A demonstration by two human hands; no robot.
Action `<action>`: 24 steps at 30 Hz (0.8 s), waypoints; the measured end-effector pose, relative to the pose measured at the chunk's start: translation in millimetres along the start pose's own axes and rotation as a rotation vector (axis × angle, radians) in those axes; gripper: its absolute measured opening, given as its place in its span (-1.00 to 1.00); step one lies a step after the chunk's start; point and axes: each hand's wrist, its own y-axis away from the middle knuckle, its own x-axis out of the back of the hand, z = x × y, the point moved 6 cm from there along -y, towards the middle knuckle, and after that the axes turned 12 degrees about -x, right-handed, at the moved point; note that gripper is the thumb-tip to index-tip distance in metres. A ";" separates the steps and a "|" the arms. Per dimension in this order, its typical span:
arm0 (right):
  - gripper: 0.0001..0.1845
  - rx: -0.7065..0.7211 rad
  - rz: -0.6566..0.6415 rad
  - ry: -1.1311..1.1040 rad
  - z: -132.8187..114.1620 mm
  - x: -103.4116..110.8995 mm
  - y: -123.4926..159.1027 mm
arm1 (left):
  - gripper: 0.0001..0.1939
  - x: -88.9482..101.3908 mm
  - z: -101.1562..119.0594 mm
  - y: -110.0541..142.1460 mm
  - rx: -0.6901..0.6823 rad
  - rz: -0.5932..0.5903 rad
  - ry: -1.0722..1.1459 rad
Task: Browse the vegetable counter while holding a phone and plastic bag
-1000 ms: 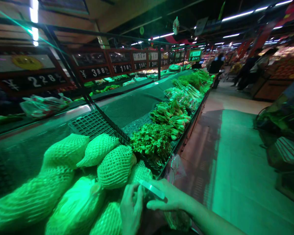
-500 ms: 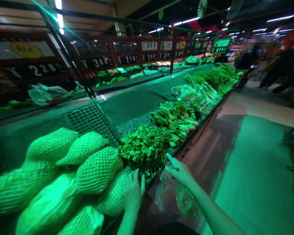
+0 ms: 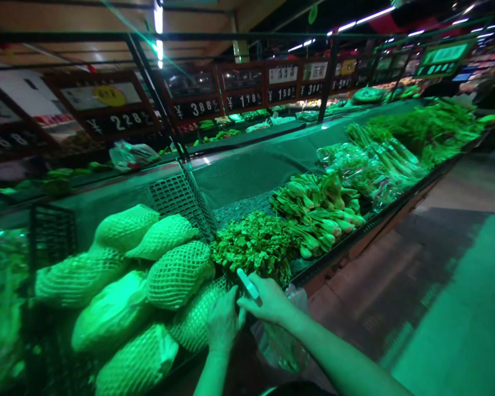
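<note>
Lower centre: right hand (image 3: 268, 300) pinches slim phone (image 3: 247, 284), rigid, slick; left hand (image 3: 223, 324) flat on soft foam-netted produce (image 3: 198, 322).

A supermarket produce aisle is showing here: price signs (image 3: 198, 107) are hanging over long shelves of greens (image 3: 317, 206).

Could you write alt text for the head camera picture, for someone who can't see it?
At a green-lit supermarket vegetable counter, a person's left hand rests on net-wrapped produce while the right hand holds a small white object and a plastic bag. Leafy greens and bok choy lie beyond, under price signs.
</note>
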 end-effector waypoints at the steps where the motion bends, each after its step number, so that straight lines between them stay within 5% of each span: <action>1: -0.67 -0.029 0.034 -0.016 10.6 10.3 -4.3 | -0.65 1.6 -0.1 -1.0 0.005 0.015 -0.006; 5: -0.64 -0.161 0.258 -0.099 65.4 78.9 -14.2 | -0.67 8.2 2.7 -7.3 -0.029 0.053 -0.054; 8: -0.55 -0.155 0.327 -0.123 77.7 115.6 -12.5 | -0.67 11.1 3.1 -9.9 -0.045 0.076 -0.084; 11: -0.58 -0.078 0.249 -0.092 53.7 111.7 -4.6 | -0.68 12.5 1.9 -10.1 -0.051 0.095 -0.117; 16: -0.65 0.051 0.009 -0.058 11.0 55.0 20.0 | -0.66 12.7 1.9 -10.7 -0.107 0.069 -0.155; 20: -0.68 -0.023 0.032 -0.076 37.0 48.8 27.9 | -0.67 15.6 1.9 -13.2 -0.111 0.079 -0.171; 24: -0.70 -0.123 0.236 -0.197 89.4 97.5 30.4 | -0.66 17.4 3.1 -15.4 -0.139 0.103 -0.208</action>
